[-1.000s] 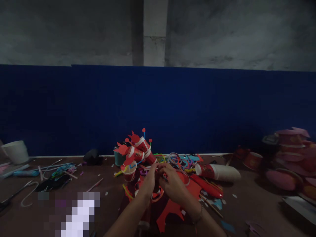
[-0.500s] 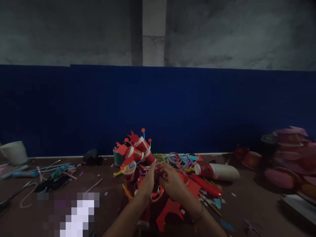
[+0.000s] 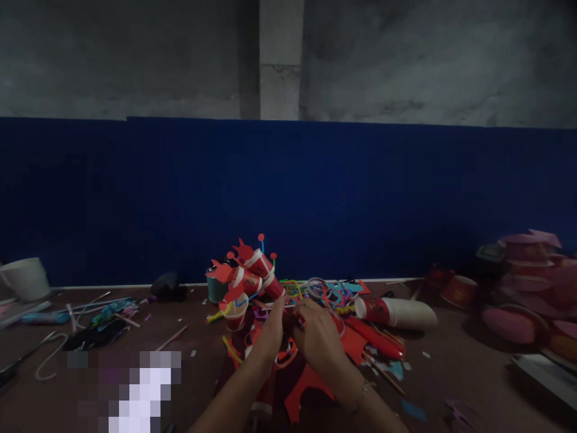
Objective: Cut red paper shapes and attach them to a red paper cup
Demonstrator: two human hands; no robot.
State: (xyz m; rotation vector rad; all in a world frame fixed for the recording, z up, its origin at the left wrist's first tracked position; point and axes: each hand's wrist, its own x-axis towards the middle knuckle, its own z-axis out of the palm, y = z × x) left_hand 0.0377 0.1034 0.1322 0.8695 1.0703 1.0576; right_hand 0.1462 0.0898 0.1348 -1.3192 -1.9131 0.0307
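Note:
My left hand [image 3: 271, 329] and my right hand [image 3: 317, 331] are close together over the middle of the table, fingers bent inward. Whatever they hold is small and hidden by the fingers. Under them lie red paper pieces [image 3: 311, 385] with shapes cut out of them. Just beyond my left hand are red paper cups [image 3: 247, 281] with red paper cutouts and pipe cleaners on them. One such decorated cup [image 3: 235, 314] stands lower and nearer me. Another red cup [image 3: 262, 391] lies partly under my left forearm.
A stack of paper cups [image 3: 401, 314] lies at the right, beside a red shiny packet [image 3: 383, 343]. Behind my hands is a tangle of coloured pipe cleaners [image 3: 322, 290]. Scissors [image 3: 462, 415] lie at the lower right. Pink cup models [image 3: 527, 270] stand far right; a white cup [image 3: 27, 279] far left.
My right hand has turned slightly, with its knuckles now more over the fingers. My left hand stays nearly still, and the things on the table have not moved.

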